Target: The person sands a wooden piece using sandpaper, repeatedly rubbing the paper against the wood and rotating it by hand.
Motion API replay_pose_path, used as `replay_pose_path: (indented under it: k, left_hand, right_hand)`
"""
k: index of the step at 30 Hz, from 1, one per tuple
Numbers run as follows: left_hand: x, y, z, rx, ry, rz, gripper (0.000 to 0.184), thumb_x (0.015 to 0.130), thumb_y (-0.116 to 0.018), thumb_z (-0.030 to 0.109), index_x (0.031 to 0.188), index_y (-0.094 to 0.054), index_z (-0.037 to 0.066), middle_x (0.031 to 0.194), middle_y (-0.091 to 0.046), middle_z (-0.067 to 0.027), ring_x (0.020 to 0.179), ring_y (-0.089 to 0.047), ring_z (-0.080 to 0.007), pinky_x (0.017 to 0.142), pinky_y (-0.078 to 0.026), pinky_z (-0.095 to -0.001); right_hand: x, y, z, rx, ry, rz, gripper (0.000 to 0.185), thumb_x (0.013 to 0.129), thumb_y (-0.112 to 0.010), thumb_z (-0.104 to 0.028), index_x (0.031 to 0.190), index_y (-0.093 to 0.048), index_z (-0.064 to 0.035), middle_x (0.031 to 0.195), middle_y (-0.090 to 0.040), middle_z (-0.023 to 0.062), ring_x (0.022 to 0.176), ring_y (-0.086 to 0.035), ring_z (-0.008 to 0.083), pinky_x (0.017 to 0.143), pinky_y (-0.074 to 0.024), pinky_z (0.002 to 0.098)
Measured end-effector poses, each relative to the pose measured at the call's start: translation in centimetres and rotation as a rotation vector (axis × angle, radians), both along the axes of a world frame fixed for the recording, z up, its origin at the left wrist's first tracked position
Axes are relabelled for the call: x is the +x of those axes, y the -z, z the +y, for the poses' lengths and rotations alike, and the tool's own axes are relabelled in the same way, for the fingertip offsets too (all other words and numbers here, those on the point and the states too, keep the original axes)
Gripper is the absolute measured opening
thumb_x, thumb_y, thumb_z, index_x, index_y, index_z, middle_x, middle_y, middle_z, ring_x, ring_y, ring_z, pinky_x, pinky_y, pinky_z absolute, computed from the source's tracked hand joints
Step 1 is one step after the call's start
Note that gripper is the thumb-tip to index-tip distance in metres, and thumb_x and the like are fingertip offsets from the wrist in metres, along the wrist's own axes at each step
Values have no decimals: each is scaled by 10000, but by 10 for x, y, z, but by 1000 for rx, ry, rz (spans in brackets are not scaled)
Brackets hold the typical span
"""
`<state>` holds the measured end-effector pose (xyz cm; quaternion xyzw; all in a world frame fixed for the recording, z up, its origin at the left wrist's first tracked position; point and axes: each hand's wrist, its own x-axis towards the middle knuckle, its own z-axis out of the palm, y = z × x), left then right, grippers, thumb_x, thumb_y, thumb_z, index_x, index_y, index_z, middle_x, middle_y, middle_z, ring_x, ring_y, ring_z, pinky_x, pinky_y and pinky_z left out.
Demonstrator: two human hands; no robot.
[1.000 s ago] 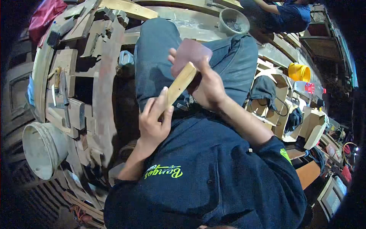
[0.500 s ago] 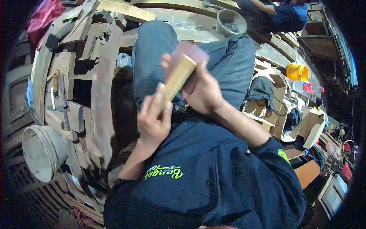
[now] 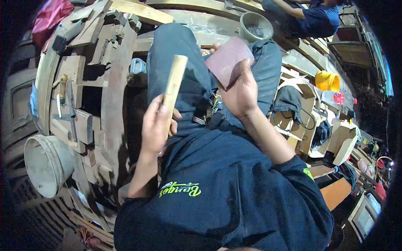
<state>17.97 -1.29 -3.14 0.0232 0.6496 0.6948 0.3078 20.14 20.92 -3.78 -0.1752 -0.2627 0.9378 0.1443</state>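
Wooden strip (image 3: 176, 79) in the closed grip of the left hand (image 3: 157, 125), reddish sheet (image 3: 228, 62) in the looser, half-open right hand (image 3: 242, 94).

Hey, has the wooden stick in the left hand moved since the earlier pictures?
Yes: the wooden stick has moved left in the view, farther from the yellow bucket on the right.

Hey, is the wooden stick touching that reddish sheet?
Apart. The head view shows the trousers between the wooden stick in the left hand and the reddish sheet in the right hand.
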Motion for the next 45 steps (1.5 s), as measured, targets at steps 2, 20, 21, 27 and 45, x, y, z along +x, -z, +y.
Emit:
replay_pose_path:
  k: [2, 20, 21, 27, 45]
  left_hand:
    - [-6, -7, -4, 254, -2, -137, 436, 1049, -417, 346, 1315, -453, 2, 854, -643, -110, 527, -549, -122, 455, -433, -219]
    - [3, -13, 22, -102, 177, 287, 619, 958, -555, 22, 1525, -320, 110, 1065, -664, -151, 599, -542, -61, 545, -469, -218]
    - [0, -9, 23, -213, 174, 434, 597, 941, -551, 3, 1504, -370, 85, 1128, -637, -179, 638, -575, -152, 597, -506, -284]
    - [17, -8, 33, -479, 318, 855, 532, 932, -584, 80, 1450, -463, 65, 945, -588, -197, 824, -599, -356, 735, -502, -422]
    - [-9, 4, 37, -518, 65, 992, 542, 926, -586, 99, 1453, -461, 102, 975, -598, -226, 771, -615, -407, 671, -519, -470]
  right_hand:
    - [0, 13, 5, 106, -39, -37, 580, 1058, -347, -408, 1454, -331, 17, 1426, -489, 177, 1325, -478, 288, 1122, -373, 424]
    - [3, -7, -19, -70, -146, -98, 492, 1056, -397, -435, 1277, -509, -9, 1208, -607, 103, 1117, -592, 205, 1011, -452, 375]
    - [3, -6, -17, -59, -154, -117, 506, 1056, -390, -431, 1298, -491, 2, 1232, -600, 114, 1141, -587, 220, 1035, -443, 394]
    - [4, -3, -14, -51, -228, 20, 583, 1077, -239, -406, 1460, -295, 31, 1376, -513, 204, 1292, -506, 318, 1126, -389, 450]
    - [14, -1, -36, -69, -241, -96, 570, 1068, -284, -433, 1430, -363, 1, 1415, -483, 164, 1327, -471, 296, 1133, -361, 458]
